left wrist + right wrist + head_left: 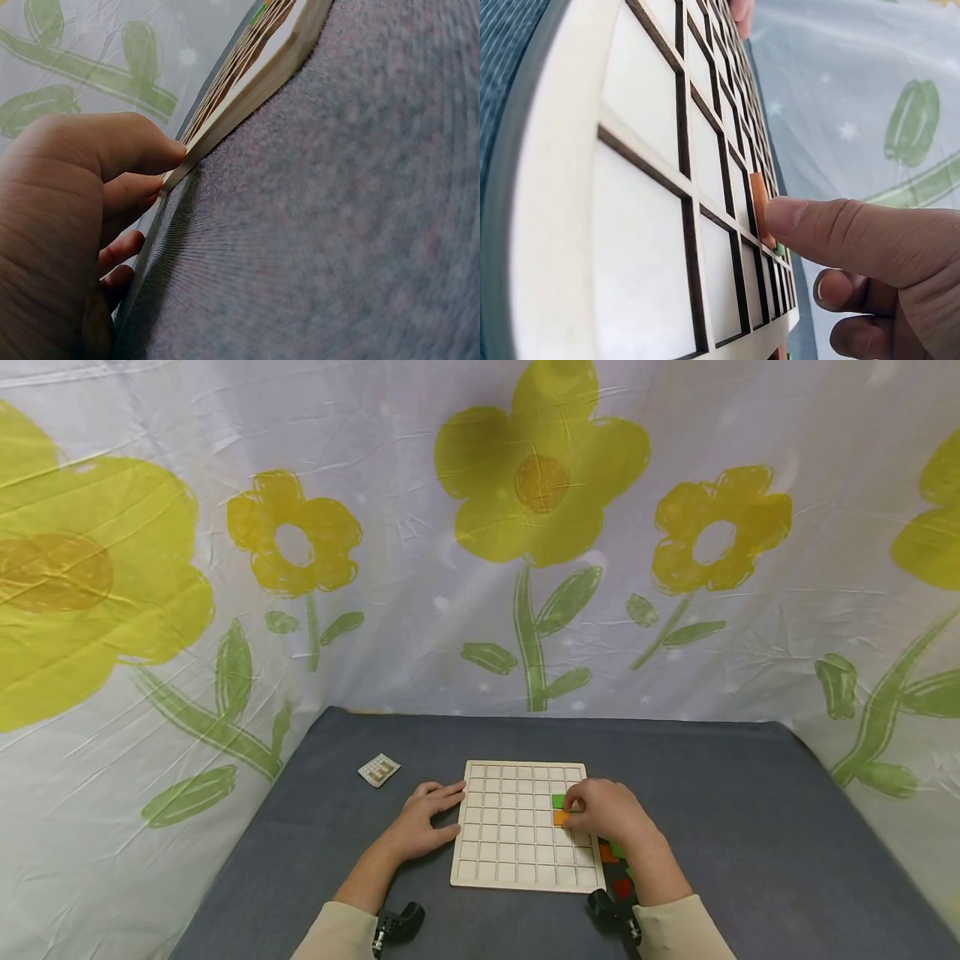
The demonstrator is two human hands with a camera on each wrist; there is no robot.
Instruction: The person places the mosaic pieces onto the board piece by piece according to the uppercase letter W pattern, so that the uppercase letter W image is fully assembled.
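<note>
A square wooden grid board lies on the dark cloth in the head view. My left hand rests at its left side, thumb and fingers spread apart. In the left wrist view, the fingertips touch the board's edge. Over the right part of the grid, my right hand bends its fingers and pinches an orange tile. The right wrist view has the thumb against this orange tile, which stands a little above the cells; the index finger is hidden behind. A green tile sits just beyond it.
Loose tiles lie by the board's right edge, partly under my right forearm, among them an orange tile and a red tile. A small patterned card lies at the back left. Behind the table hangs a flowered curtain.
</note>
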